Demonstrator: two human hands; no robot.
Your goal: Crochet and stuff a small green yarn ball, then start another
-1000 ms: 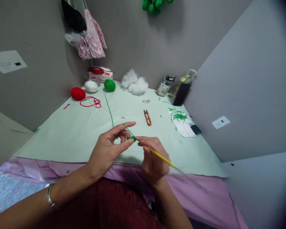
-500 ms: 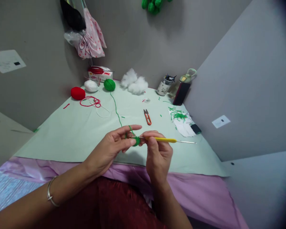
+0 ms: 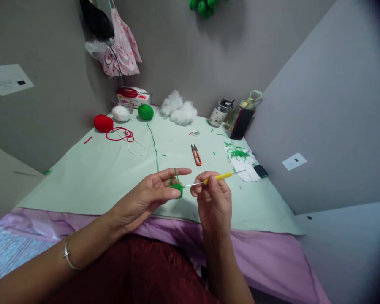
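Note:
A small green crochet piece (image 3: pixel 178 191) is pinched between the thumb and fingers of my left hand (image 3: pixel 156 188). Green yarn loops over that hand's outstretched index finger and trails back across the table to a green yarn ball (image 3: pixel 145 112). My right hand (image 3: pixel 214 194) grips the yellow handle of a crochet hook (image 3: pixel 221 177), tilted up to the right. The hook's thin metal tip points left and meets the edge of the green piece; whether it sits in a loop is too small to tell.
Orange thread snips (image 3: pixel 196 156) lie beyond my hands. Red (image 3: pixel 103 123) and white (image 3: pixel 120 113) yarn balls sit back left, white stuffing (image 3: pixel 179 110) at the back. A pen holder (image 3: pixel 218 115), a dark phone (image 3: pixel 242 124) and green yarn scraps (image 3: pixel 240 153) are at right.
My right hand has drawn slightly right, away from my left hand. The hook has gone from nearly level to tilted, with its tip pulled back to the piece's right edge.

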